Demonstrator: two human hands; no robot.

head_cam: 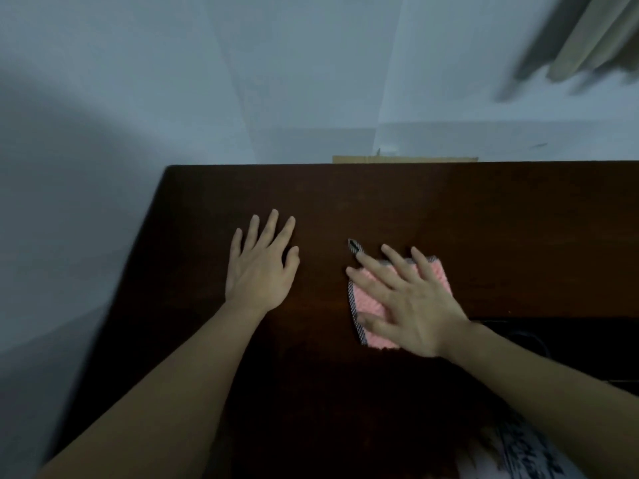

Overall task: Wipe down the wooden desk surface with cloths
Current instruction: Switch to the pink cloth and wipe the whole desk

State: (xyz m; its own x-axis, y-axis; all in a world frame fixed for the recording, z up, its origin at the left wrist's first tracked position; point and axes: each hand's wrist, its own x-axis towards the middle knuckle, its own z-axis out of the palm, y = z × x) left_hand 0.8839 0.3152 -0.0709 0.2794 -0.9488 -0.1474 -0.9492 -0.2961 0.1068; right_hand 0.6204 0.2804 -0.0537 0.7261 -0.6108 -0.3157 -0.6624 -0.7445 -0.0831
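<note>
The wiping itself looks to be the step in hand: the right hand (pixel 411 299) lies flat on a pink cloth (pixel 375 307) with its fingers spread and straight, pressing the cloth onto the wooden desk (pixel 380 202) rather than gripping it. The left hand (pixel 262 264) rests just to the left of the cloth, apart from it, palm down on the bare wood with fingers straight and relaxed, holding nothing; it seems to be steadying the person. The cloth sits near the middle of the desk's visible top, well short of the far edge and the wall behind it. It is a small, fluffy pink square with a dark checked border along its left side, and a little hanging loop (pixel 353 245) of the same trim pokes out at its far left corner, just beyond the index fingertip. Much of the cloth is hidden under the palm, so whether it is folded or single I cannot tell. The desk is a dark reddish-brown with a rounded far left corner, and the dim light makes it hard to judge which parts are already wiped. The next move probably calls for even downward pressure while sliding the cloth away from where it lies now, toward the strip beyond it and the bare area under the left hand, which would have to lift clear.
</note>
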